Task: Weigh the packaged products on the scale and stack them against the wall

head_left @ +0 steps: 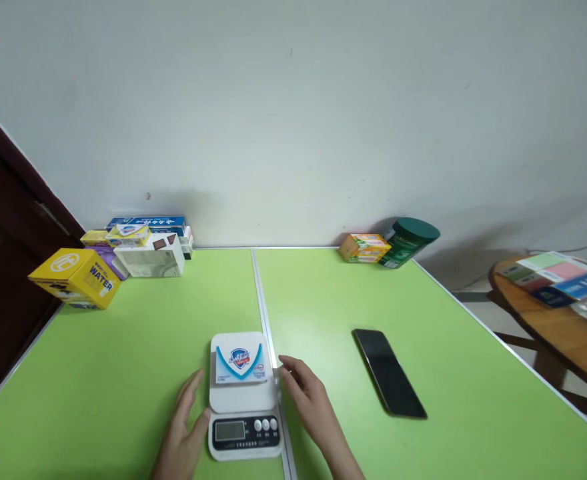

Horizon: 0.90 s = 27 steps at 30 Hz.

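Note:
A white kitchen scale (243, 399) lies on the green table across the metal seam. On its platform rests a white and blue Safeguard soap box (241, 363). The scale's display (229, 431) looks blank, with round buttons beside it. My left hand (183, 427) is at the scale's left side, fingers apart and nothing in it; whether the thumb touches the edge I cannot tell. Along the right side, close to the platform, my right hand (307, 400) has its thumb and fingers apart and holds nothing.
To the right lies a black phone (389, 373). Back left are a yellow WATER box (81, 279), a white box (151, 259) and several stacked packages. Back right stand an orange box (364, 248) and a green canister (406, 241). Beyond the right edge is a wooden table (516, 293).

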Tool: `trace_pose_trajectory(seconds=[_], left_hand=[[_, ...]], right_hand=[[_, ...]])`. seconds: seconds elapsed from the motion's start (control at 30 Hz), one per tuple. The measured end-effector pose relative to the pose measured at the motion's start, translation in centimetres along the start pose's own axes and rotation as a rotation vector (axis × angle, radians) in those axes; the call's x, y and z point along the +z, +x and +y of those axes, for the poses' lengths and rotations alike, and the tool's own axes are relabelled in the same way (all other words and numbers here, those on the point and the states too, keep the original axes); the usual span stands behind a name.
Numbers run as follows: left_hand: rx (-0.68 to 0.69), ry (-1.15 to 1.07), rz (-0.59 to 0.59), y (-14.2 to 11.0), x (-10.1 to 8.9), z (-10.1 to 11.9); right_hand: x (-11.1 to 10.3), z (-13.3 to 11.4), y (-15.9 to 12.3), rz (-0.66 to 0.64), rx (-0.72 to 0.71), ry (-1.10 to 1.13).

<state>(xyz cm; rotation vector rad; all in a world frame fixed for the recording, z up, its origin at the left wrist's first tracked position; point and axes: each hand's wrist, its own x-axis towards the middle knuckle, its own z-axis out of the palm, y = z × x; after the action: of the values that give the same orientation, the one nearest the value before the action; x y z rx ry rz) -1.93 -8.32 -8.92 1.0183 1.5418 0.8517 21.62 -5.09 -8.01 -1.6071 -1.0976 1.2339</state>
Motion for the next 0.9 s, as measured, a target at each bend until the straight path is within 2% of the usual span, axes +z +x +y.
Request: trace_pose_trajectory(seconds=[0.1,0.2,0.33,0.5,0.67,0.77,0.9], left_hand=[[0.026,0.037,-0.033,0.0,0.5,0.2],[0.084,0.016,-0.055,0.2,0.9,0.6],[0.034,-0.057,-0.114,0.5,0.8,0.7],[-0.014,-0.085,-0.126,0.5,0.3,0.5],[-0.022,-0.140,-0.082,0.4,0.2,1.6],[-0.014,-0.132,-0.109,0.4,0.4,2.4],[-0.026,-0.075,-0.103,0.3,1.0,2.4]], right_hand=[[0.0,1.0,-1.4,-0.008,0.064,0.036],[1.2,1.2,-2.8,-0.073,0.087,0.085],[2.6,0.9,-3.7,-0.092,0.078,0.113],[2.2,0.5,-3.2,-0.162,0.102,0.101],[1.7,0.2,-2.8,-0.049,0.142,0.059],[2.3,-0.1,-3.1,-0.082,0.091,0.083],[3.9,-0.2,-3.6,-0.144,-0.054,-0.005]])
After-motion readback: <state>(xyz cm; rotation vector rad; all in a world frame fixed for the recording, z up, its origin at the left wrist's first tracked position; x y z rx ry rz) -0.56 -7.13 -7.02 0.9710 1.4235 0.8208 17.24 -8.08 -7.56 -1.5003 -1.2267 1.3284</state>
